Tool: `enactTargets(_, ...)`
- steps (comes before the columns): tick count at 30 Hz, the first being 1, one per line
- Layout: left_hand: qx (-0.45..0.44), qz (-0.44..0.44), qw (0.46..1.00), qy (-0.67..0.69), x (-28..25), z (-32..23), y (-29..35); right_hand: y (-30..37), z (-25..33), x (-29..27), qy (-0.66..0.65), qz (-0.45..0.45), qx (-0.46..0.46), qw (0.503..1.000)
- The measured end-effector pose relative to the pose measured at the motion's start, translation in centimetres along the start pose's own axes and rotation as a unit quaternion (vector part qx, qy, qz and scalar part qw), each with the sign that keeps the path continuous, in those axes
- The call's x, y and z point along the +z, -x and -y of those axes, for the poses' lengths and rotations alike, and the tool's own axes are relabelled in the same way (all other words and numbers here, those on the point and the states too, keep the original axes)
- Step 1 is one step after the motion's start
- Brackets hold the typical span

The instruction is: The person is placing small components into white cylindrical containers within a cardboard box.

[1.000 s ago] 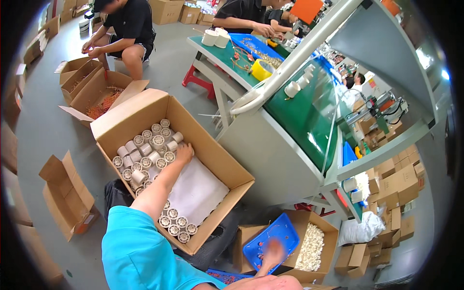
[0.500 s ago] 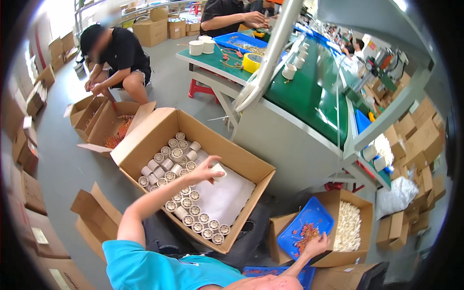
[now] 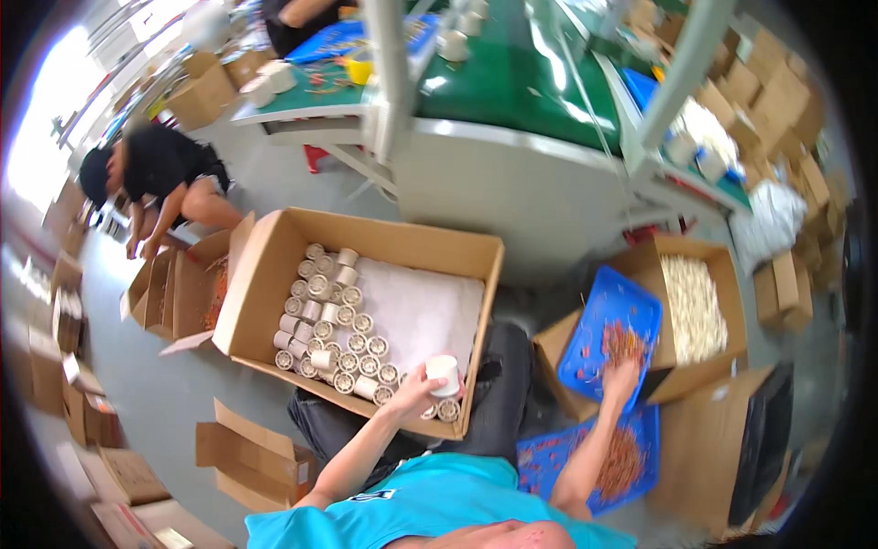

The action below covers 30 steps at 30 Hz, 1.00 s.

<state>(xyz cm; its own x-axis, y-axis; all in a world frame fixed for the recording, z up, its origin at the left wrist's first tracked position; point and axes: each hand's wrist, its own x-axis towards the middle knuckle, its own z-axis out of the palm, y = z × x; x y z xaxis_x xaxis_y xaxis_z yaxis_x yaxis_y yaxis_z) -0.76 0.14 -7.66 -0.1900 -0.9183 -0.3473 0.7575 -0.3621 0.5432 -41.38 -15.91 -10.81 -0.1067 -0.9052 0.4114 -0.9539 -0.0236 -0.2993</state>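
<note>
My left hand [image 3: 416,393] grips a white plastic cylinder [image 3: 443,373] over the near right corner of a large open cardboard box [image 3: 366,231]. Inside that box, many similar white cylinders [image 3: 346,316] are gathered on the left and along the near side, most with their round slotted ends up. A pale sheet [image 3: 416,306] covers the bottom to their right. Over on the right, my right hand [image 3: 622,377] has its fingers closed in among small orange-red parts [image 3: 624,343] in a tilted blue tray [image 3: 585,316]; whatever is between the fingertips cannot be made out.
Beside the tray is a carton of small cream-white pieces [image 3: 697,311]. A second blue tray [image 3: 540,462] with reddish parts lies below. Ahead stands a green conveyor table [image 3: 512,91] with a metal post. A person [image 3: 169,183] crouches at the left by open cartons [image 3: 197,284].
My left hand has come nearer and to the right with the white cylinder. My right hand has moved deeper into the orange-red parts. The whole view has shifted.
</note>
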Motion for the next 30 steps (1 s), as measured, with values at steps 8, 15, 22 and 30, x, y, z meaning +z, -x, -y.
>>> enactTargets(8,0.02,0.015,0.991,-0.131,1.6,-0.8,-0.7,0.6,1.5,-3.6,-0.267,0.076,0.282,0.918)
enactTargets(15,0.082,0.124,0.911,-0.385,4.4,-2.3,-0.8,0.7,7.1,-7.6,-0.514,0.142,0.257,0.806)
enactTargets(22,0.175,0.194,0.781,-0.567,9.4,-4.5,-2.5,2.4,17.5,-9.0,-0.688,0.351,0.176,0.611)
enactTargets(30,0.053,0.159,0.807,-0.566,9.4,-7.3,0.6,3.8,20.3,-7.0,-0.521,0.228,0.028,0.822)
